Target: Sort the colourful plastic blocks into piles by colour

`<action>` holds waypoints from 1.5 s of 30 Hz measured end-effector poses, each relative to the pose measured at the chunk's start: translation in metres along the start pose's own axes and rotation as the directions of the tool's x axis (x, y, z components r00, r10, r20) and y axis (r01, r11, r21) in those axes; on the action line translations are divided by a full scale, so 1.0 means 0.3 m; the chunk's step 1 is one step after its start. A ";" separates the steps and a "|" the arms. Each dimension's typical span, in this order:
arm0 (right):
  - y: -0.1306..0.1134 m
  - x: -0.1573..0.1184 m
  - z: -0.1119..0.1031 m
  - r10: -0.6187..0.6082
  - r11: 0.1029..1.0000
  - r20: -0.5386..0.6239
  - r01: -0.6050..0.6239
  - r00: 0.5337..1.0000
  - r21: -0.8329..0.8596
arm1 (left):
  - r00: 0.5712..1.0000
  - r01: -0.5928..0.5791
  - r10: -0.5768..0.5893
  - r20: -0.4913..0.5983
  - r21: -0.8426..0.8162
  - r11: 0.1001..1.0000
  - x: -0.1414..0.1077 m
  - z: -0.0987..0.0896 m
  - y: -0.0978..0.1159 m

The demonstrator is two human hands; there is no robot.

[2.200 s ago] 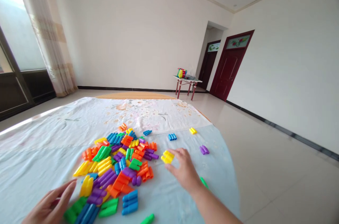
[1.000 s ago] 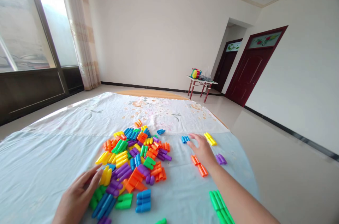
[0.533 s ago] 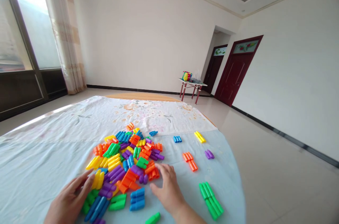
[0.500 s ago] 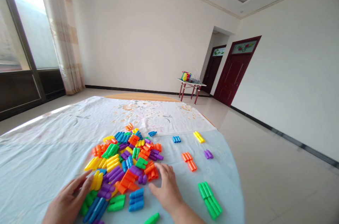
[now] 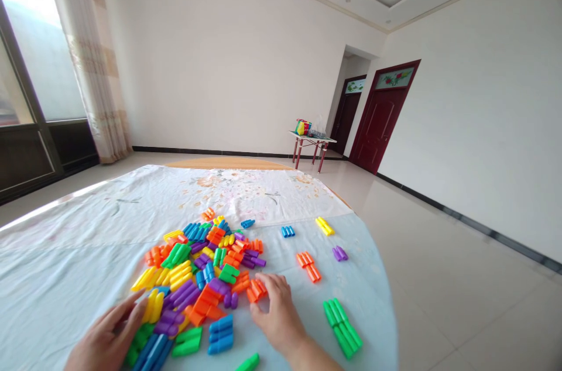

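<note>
Orange block (image 5: pixel 257 291) has shifted rightward with the right hand (image 5: pixel 280 313).

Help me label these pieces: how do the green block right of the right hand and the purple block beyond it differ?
The green block is long, with a joint across its middle; the purple block is much shorter. The green block lies nearer the camera, the purple block farther off. Both rest on the cloth, apart from the pile.
</note>
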State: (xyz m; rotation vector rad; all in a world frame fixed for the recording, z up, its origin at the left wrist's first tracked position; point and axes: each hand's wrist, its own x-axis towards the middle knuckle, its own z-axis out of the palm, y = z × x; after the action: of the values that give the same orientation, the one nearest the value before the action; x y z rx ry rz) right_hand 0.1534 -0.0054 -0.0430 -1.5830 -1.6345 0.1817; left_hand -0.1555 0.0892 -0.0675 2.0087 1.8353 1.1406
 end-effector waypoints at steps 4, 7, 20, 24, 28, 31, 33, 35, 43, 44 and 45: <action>0.032 -0.042 -0.021 -0.048 0.999 0.038 0.048 0.998 -0.012 | 0.993 0.083 -0.086 0.081 0.034 0.996 -0.004 -0.032 0.048; 0.044 -0.061 -0.027 -0.064 0.998 0.040 0.065 0.997 -0.017 | 0.992 0.092 -0.095 0.087 0.037 0.995 -0.011 -0.050 0.083; 0.027 -0.057 -0.046 0.037 0.994 0.009 -0.036 0.999 -0.100 | 0.990 0.082 -0.089 0.107 0.068 0.994 -0.017 -0.058 0.106; 0.010 -0.067 -0.072 0.037 0.997 -0.012 -0.038 0.999 -0.063 | 0.982 0.111 -0.120 0.148 0.069 0.991 -0.016 -0.068 0.121; -0.008 -0.079 -0.096 0.050 0.998 0.005 -0.049 0.999 -0.049 | 0.978 0.118 -0.130 0.164 0.077 0.990 -0.015 -0.074 0.129; -0.006 -0.074 -0.126 0.046 0.998 0.005 -0.046 0.999 -0.031 | 0.983 0.113 -0.126 0.135 0.097 0.989 -0.012 -0.069 0.121; 0.010 -0.060 -0.159 0.036 0.999 -0.032 -0.037 0.999 -0.014 | 0.985 0.110 -0.123 0.117 0.111 0.988 -0.010 -0.062 0.111; 0.039 -0.038 -0.201 0.039 0.999 -0.089 -0.040 0.995 -0.007 | 0.986 0.108 -0.121 0.112 0.116 0.987 -0.007 -0.056 0.100; 0.182 0.012 -0.318 0.104 0.966 -0.168 -0.140 0.980 -0.216 | 0.992 0.096 -0.102 0.081 0.075 0.993 -0.008 -0.046 0.085; 0.189 0.010 -0.319 0.108 0.958 -0.150 -0.143 0.983 -0.249 | 0.991 0.097 -0.103 0.081 0.072 0.993 -0.008 -0.047 0.087; 0.193 0.009 -0.318 0.110 0.950 -0.131 -0.143 0.985 -0.278 | 0.991 0.100 -0.105 0.081 0.072 0.992 -0.008 -0.048 0.090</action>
State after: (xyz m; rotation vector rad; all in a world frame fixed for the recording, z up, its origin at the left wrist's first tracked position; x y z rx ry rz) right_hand 0.2582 -0.0329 -0.0165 -1.8827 -1.5222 -0.0828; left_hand -0.1439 0.0762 -0.0423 1.9407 1.9340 0.9631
